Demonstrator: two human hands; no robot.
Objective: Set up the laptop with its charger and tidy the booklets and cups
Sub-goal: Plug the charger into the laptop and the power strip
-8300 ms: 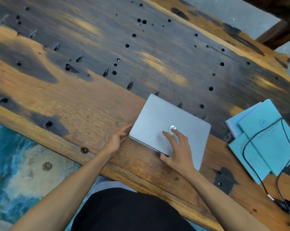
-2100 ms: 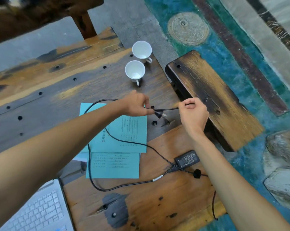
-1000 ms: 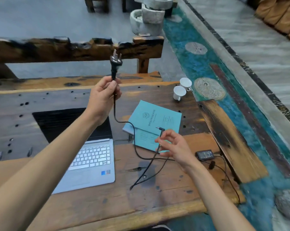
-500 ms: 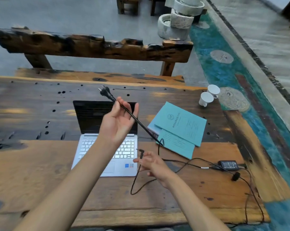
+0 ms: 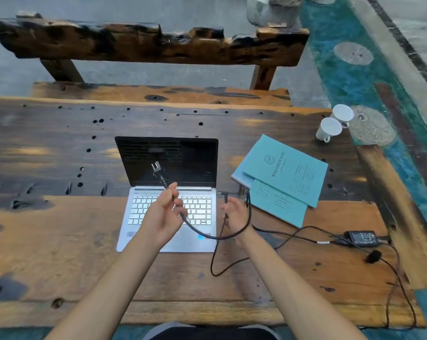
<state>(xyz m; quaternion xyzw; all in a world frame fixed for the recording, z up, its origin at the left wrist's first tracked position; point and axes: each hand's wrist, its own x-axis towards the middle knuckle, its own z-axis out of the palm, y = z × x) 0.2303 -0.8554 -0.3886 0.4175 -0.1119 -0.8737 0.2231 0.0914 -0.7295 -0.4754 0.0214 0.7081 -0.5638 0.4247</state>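
Table (image 5: 60, 241): rough plank, holes. Laptop (image 5: 168, 192) open, centre, screen dark. Booklets (image 5: 283, 177) fanned at its right; cups (image 5: 330, 128) together, far right corner. Adapter (image 5: 362, 238) on table, right. Cable (image 5: 215, 238) limp, springy, light; likely to snag, so I handle it at stiff ends. My left hand (image 5: 163, 217) pinches cable just below plug (image 5: 157, 168), held over keyboard. My right hand (image 5: 234, 214) holds thin lead below connector (image 5: 223, 193), beside laptop's right edge. Hands apart.

left hand (image 5: 164, 218) holds plug cable (image 5: 183, 217) | right hand (image 5: 234, 213) maybe grips connector (image 5: 223, 193)
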